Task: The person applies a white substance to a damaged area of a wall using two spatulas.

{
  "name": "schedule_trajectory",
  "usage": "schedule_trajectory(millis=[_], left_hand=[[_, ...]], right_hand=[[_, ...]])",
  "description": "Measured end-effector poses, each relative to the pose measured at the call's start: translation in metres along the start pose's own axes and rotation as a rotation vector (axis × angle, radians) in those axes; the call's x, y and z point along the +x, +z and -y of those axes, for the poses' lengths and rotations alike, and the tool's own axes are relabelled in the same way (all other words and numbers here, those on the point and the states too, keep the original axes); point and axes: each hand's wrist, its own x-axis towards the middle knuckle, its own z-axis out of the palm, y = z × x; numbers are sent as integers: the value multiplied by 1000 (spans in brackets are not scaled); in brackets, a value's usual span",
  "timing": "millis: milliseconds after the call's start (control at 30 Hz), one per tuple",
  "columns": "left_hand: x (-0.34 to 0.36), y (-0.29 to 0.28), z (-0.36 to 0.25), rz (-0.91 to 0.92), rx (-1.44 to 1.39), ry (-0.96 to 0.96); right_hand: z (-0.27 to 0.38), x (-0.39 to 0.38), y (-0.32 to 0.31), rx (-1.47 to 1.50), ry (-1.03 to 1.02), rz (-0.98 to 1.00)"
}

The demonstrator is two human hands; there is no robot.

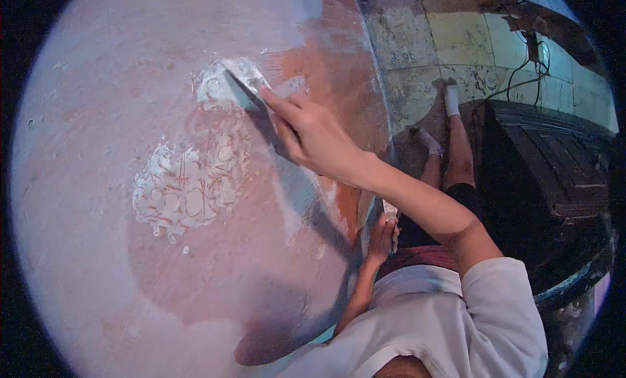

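White, thick, wet-looking paste (173, 182) lies in a rough-edged patch on a broad, pale pinkish surface (78, 261), left of the person's body. Rounded spots and thin scored lines show within this patch, and its border is lumpy. A small white fleck (186, 250) sits apart, just beyond its near edge.

Farther off and a little to the right, a second, smoother white smear (214, 85) lies beside and partly under the blade of a pale, flat-bladed scraper (251, 77). The bare right hand (319, 135) reaches out over the surface, its fingers closed around the scraper's handle, with one finger extended along it toward the blade.

Nearer the body, by the right edge of the surface, the bare left hand (381, 240) is held low, its fingers curled around a small pale object (390, 210); I cannot tell what kind of object it is.

Along the surface's right side runs an uneven orange-brown band (332, 58). Beyond it, to the right, are a stained, tiled floor (404, 39), two feet in white socks (452, 101) and a dark, box-like piece with ridged panels (554, 156).
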Motion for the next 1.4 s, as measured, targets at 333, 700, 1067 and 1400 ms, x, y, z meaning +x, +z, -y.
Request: schedule_trajectory(millis=[333, 700, 1067, 1400], left_hand=[[-11, 19, 69, -254, 298, 531], [-11, 4, 27, 103, -362, -315], [-17, 23, 88, -41, 327, 462], [-2, -2, -3, 68, -167, -174]], right_hand=[[29, -48, -9, -27, 77, 327], [16, 3, 11, -53, 35, 88], [24, -33, 28, -66, 78, 271], [-17, 0, -80, -276, 75, 51]])
